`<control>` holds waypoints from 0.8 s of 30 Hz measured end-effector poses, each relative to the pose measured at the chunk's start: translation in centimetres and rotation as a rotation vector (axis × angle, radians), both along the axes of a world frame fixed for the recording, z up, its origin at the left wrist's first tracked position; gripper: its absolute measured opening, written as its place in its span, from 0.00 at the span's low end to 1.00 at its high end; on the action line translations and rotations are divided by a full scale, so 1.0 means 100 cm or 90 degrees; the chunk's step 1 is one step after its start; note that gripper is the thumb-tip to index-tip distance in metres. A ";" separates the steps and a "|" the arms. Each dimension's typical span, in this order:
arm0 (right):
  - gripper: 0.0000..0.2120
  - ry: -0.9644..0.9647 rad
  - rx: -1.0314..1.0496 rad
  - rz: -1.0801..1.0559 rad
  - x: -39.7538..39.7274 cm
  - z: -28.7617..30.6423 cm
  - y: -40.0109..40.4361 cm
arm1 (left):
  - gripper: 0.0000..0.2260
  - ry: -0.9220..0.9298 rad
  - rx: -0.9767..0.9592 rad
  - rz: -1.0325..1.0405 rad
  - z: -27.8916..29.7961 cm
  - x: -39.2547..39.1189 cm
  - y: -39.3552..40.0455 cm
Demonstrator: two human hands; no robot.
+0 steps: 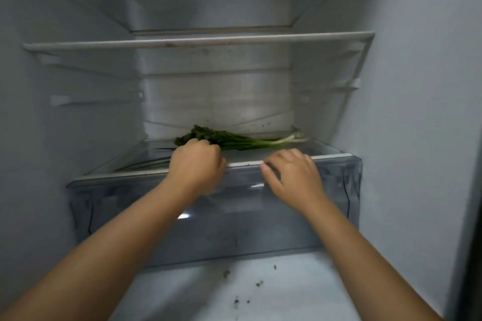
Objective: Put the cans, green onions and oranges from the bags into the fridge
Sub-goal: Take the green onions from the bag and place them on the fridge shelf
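Observation:
A bunch of green onions (242, 140) lies across the glass shelf (323, 150) inside the fridge, with its dark leafy tips to the left and its pale stalk ends to the right. My left hand (196, 165) is at the leafy end, fingers curled down around the leaves. My right hand (293, 177) hovers over the shelf's front edge, a little in front of the stalks. Its fingers are loosely bent and hold nothing. No cans, oranges or bags are in view.
A translucent grey crisper drawer (260, 219) sits closed under the glass shelf. A higher shelf (198, 41) spans the fridge above. The white fridge floor (234, 292) in front of the drawer carries small dark crumbs. Fridge walls close in on both sides.

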State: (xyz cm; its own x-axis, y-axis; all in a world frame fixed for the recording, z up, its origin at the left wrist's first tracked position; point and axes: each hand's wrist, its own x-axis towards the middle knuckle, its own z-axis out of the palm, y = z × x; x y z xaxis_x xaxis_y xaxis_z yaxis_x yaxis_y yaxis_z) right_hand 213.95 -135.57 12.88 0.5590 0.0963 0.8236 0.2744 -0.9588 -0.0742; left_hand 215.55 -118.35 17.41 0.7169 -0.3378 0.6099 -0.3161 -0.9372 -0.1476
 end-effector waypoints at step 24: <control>0.15 0.003 -0.059 0.002 -0.197 -0.015 0.006 | 0.24 -0.107 0.025 0.049 -0.052 -0.210 0.023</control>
State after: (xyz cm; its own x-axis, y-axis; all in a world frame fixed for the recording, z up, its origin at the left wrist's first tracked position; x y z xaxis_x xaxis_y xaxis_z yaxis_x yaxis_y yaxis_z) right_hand 194.25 -134.92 11.38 0.5629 0.1736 0.8081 0.2767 -0.9609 0.0137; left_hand 194.59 -116.05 12.16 0.6310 -0.3112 0.7107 -0.2112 -0.9503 -0.2286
